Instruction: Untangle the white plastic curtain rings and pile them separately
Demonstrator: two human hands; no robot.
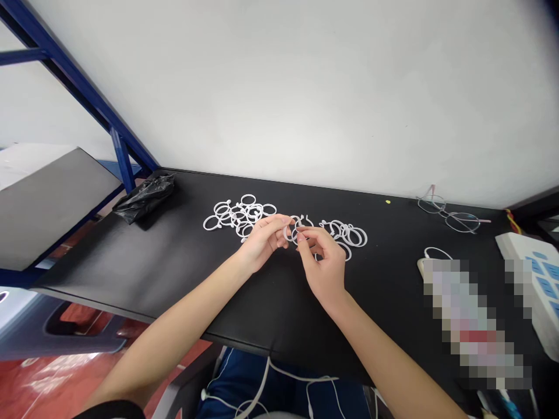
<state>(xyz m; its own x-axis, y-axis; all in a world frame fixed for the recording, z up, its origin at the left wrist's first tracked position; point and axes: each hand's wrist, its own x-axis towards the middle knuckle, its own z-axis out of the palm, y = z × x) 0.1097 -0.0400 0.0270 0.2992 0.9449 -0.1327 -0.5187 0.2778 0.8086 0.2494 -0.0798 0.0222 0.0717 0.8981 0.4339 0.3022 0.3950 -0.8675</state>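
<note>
A: Where's it held?
B: Past the heap of white plastic rings [240,214], left hand [262,241] and right hand [325,265] both pinch one thin white plastic ring [293,231] over the black tabletop [174,262], beside a second heap [347,234].
A: Handling?
B: Likely light, springy, slick; grip opposite rim edges.

Table: black top [152,273], running along the wall.
Left end: black bag [146,198], white ring pile [238,214].
Right: more rings [349,234], glasses [449,214], power strip [533,273].

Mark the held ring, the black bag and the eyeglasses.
held ring [287,233], head view, its left arc
black bag [146,198], head view, crumpled middle
eyeglasses [462,222], head view, nearer lens
</note>
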